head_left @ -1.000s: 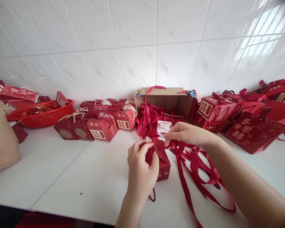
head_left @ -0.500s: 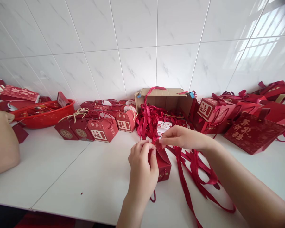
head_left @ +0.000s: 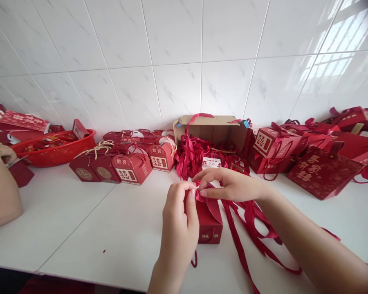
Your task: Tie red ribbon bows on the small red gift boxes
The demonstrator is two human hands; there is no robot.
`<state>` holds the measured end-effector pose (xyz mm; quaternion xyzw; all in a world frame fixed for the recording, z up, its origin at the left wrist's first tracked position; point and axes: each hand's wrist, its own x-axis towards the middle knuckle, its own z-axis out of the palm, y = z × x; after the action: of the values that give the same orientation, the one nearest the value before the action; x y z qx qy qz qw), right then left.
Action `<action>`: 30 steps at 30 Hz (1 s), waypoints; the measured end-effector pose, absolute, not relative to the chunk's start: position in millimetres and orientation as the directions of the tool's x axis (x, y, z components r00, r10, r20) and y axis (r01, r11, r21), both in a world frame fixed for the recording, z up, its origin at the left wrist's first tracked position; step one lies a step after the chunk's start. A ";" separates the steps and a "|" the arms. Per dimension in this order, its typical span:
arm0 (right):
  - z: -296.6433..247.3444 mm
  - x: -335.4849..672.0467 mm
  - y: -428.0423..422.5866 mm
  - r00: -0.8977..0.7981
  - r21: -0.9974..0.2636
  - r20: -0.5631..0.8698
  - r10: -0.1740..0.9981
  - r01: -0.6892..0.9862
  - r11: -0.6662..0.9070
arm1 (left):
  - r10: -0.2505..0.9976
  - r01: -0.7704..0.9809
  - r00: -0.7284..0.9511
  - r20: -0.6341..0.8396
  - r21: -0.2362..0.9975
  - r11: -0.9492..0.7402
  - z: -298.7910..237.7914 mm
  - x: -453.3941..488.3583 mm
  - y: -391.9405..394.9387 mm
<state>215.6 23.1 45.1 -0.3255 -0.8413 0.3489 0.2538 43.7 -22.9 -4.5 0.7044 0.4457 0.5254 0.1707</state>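
L hand [head_left: 179,210] & R hand [head_left: 233,185], fingertips [head_left: 192,196] nearly closed, pinch ribbon [head_left: 199,196] atop red box [head_left: 210,218], prob. so it won't slip.

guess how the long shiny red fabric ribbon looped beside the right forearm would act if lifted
The ribbon would likely hang floppy, since it lies in loose curls. It looks light, being thin and narrow. Its glossy face suggests it may be slippery.

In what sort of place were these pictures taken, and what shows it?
It looks like an informal gift-packing area indoors: red wedding favour boxes stand on a white worktop beside an open cardboard box with red satin ribbons spilling out, before a tiled wall.
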 end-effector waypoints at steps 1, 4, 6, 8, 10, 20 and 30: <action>46.3 215.5 22.3 -0.660 -0.753 0.212 0.721 0.359 0.551 | 0.806 0.448 0.039 0.591 0.710 -0.543 -3.9 42.6 -23.7; 54.6 219.1 18.1 -0.631 -0.767 0.291 0.720 0.296 0.569 | 0.812 0.493 0.046 0.582 0.694 -0.525 -1.0 36.4 -28.1; 63.5 225.5 11.6 -0.547 -0.789 0.367 0.753 0.245 0.563 | 0.820 0.556 0.104 0.563 0.651 -0.518 0.8 31.0 -31.2; 73.4 234.2 0.9 -0.410 -0.796 0.461 0.787 0.202 0.571 | 0.827 0.626 0.163 0.538 0.591 -0.509 1.8 26.0 -32.6; 82.7 243.7 -12.8 -0.251 -0.783 0.550 0.797 0.179 0.596 | 0.841 0.679 0.171 0.514 0.557 -0.479 2.0 22.1 -32.0; 82.6 243.2 -17.0 -0.043 -0.812 0.582 0.812 -0.074 0.578 | 0.936 0.455 -0.056 0.347 0.843 -0.285 6.4 9.2 -20.8; 40.2 191.8 14.3 -0.478 -0.870 0.110 0.871 0.377 0.317 | 0.989 0.349 0.014 0.148 0.926 -0.143 2.5 2.6 -17.4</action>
<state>191.8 14.3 40.2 -0.4137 -0.7541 0.4128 0.2996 2.6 -17.4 2.5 0.6134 0.5455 0.4420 0.3617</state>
